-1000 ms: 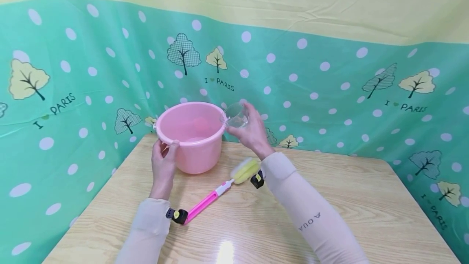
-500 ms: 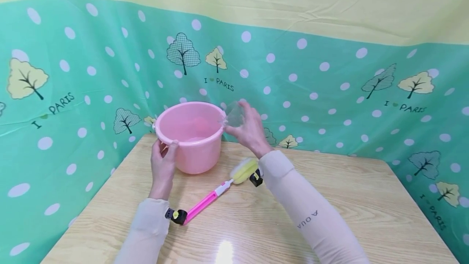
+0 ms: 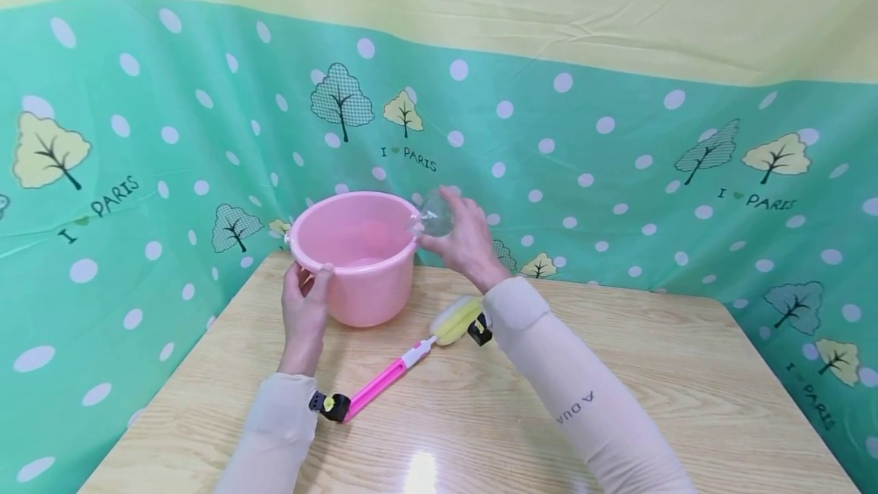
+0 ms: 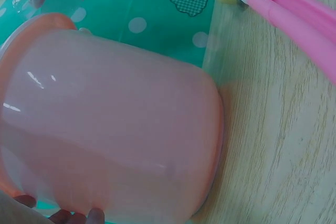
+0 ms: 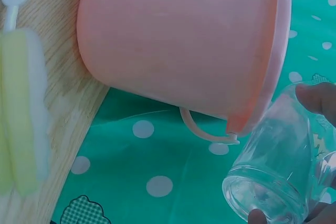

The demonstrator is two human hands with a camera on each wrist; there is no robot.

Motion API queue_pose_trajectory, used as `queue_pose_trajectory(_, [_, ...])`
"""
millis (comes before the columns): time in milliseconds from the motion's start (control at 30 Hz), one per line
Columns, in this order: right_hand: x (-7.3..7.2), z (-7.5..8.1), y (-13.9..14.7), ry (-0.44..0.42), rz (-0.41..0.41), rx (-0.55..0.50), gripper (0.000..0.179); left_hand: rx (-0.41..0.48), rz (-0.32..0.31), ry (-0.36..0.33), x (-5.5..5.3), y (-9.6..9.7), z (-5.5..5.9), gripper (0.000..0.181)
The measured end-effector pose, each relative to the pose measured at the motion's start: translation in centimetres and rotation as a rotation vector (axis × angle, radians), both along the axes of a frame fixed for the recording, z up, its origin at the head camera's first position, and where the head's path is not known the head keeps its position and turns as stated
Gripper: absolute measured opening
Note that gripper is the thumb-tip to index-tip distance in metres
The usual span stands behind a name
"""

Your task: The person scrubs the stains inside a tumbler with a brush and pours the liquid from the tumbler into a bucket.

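Observation:
A pink plastic bucket (image 3: 370,296) stands upright on the table, with a pale sheen at its bottom. My left hand (image 3: 305,319) holds its near left side just under the rim; some fingertips (image 4: 96,215) show against the wall in the left wrist view. In my right hand (image 3: 473,242) is a clear glass cup (image 3: 439,216), gripped between thumb and fingers and tilted with its mouth at the bucket's right rim. The right wrist view shows the thick base of the glass (image 5: 265,195) turned up and outward. Whether liquid is flowing cannot be made out.
A sponge cup brush (image 3: 384,387) with a pink handle and a yellow and white head lies on the wooden table (image 3: 617,402) in front of the bucket. A green dotted curtain (image 3: 583,158) hangs close behind the bucket and along the sides.
My right hand has tipped the glass further toward the bucket and shifted slightly left. The left hand, bucket and brush stay in place.

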State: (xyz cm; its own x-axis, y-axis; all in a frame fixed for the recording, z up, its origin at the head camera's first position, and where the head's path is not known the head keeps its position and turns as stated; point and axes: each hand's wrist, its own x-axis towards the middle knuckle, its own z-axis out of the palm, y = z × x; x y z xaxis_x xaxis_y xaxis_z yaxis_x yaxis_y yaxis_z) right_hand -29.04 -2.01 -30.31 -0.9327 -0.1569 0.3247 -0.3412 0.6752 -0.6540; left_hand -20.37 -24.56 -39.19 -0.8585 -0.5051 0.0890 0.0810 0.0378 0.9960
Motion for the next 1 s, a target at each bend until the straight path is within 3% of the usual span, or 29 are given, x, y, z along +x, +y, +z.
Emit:
queue_pose_trajectory(467, [0.10,0.49,0.03,0.006,0.014,0.089,0.098,-0.006,0.004,0.004,0.04,0.03,-0.05,0.074])
queue_pose_trajectory(1000, [0.17,0.83,-0.10,0.011,0.021,0.108,0.098,0.001,0.000,0.037,0.05,0.12,-0.08,0.072])
